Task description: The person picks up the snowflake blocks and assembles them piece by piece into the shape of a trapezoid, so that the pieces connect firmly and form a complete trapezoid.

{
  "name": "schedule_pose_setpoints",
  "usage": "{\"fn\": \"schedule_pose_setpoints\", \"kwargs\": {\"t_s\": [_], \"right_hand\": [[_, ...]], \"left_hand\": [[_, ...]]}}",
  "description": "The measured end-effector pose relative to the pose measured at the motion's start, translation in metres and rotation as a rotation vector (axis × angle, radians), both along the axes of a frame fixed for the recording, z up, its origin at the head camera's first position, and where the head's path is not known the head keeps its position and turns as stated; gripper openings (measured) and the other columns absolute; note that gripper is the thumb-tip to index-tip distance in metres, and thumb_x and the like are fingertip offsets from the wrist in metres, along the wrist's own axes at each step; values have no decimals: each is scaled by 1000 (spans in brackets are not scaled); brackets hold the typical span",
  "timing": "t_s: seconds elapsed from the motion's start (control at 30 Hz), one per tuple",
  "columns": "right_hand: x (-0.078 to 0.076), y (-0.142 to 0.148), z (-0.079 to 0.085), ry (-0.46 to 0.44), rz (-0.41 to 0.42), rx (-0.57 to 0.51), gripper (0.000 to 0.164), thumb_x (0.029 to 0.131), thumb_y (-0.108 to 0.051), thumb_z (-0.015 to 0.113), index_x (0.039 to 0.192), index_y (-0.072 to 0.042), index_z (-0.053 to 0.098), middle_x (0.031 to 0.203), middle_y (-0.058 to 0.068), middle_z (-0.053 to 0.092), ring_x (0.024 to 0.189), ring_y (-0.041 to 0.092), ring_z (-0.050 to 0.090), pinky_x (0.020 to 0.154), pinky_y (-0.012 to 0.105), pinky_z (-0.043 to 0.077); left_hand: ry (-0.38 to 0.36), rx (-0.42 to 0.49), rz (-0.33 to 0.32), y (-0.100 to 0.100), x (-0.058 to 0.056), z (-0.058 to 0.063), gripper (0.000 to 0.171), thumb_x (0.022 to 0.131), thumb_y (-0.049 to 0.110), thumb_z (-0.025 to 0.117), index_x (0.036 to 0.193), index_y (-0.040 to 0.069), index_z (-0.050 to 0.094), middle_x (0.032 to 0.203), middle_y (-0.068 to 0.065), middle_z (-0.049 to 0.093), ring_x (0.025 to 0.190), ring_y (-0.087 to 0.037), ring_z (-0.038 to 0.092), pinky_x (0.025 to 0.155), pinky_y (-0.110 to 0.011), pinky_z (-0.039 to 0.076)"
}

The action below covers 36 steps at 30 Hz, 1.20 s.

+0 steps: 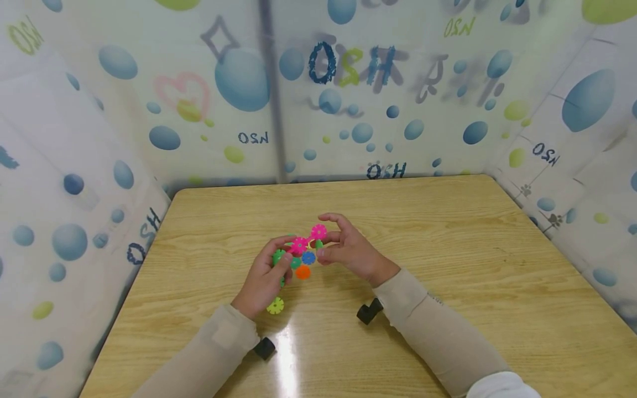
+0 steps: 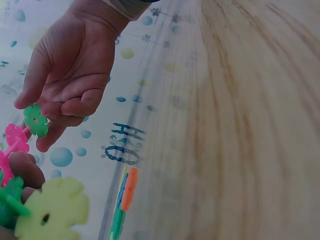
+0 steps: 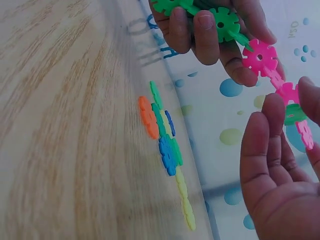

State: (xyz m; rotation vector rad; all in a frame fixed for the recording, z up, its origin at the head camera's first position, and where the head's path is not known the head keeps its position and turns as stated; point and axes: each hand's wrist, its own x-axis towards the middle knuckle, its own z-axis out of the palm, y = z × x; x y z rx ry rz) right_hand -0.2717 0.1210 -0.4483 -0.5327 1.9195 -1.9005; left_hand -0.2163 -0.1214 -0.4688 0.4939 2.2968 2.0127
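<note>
A chain of slotted snowflake discs runs between the two hands. My left hand (image 1: pixel 266 273) grips its green discs (image 3: pixel 225 24); a yellow disc (image 2: pixel 52 210) at the near end sticks out below that hand. Beyond the left fingertips the chain goes on with pink discs (image 1: pixel 299 245), the farthest pink disc (image 1: pixel 318 231) beside the right fingers. My right hand (image 1: pixel 355 251) pinches a green disc (image 2: pixel 36 120) between thumb and fingers, against the pink part of the chain, with its index finger raised. The left palm is hidden in the head view.
Several loose discs lie flat on the wooden table (image 1: pixel 423 232) below the hands, among them an orange disc (image 1: pixel 303 271), a blue disc (image 1: pixel 308 257) and a yellow disc (image 3: pixel 185 200). A patterned curtain (image 1: pixel 328 138) stands behind the table's far edge.
</note>
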Motion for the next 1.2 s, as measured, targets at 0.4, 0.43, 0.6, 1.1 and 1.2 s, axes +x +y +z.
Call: {"fn": "schedule_pose_setpoints", "kwargs": {"t_s": [0.4,0.43,0.6,1.1,1.2], "right_hand": [[7,-6,1,65,-74,-51,54,98,0,71,148,-10,51,122,19,66,99,24,74,91,41,63],[8,-7,1,67,-81,-53,55,98,0,71,148,-10,51,121,18,66,98,24,74,91,40,63],[9,-8,1,83,-99,-46,55,98,-1,73,148,-10,53,120,17,66,96,24,75,89,39,63],[3,-7,-1,35,35,77,79,100,-7,71,165,-30,33,147,15,58,111,32,72,100,42,59],[-3,-2,-6,-27,24,126,80,101,-6,67,167,-30,28,158,10,49,114,33,72,100,43,59]], "left_hand": [[-7,-25,-51,0,0,0,36,113,25,50,149,21,50,102,-25,58,70,-25,54,53,-27,45],[-8,-26,-52,0,1,1,36,113,25,50,149,22,50,107,-24,58,70,-24,54,54,-27,45],[-36,-6,-65,1,1,2,35,112,21,52,147,21,50,128,-23,54,74,-34,60,61,-29,53],[-70,-20,-35,1,-2,-2,39,112,16,49,151,21,50,106,-26,57,65,-21,58,57,-29,54],[-63,-3,3,0,-2,-3,37,112,16,49,149,17,51,101,-27,55,67,-21,57,61,-29,54]]}}
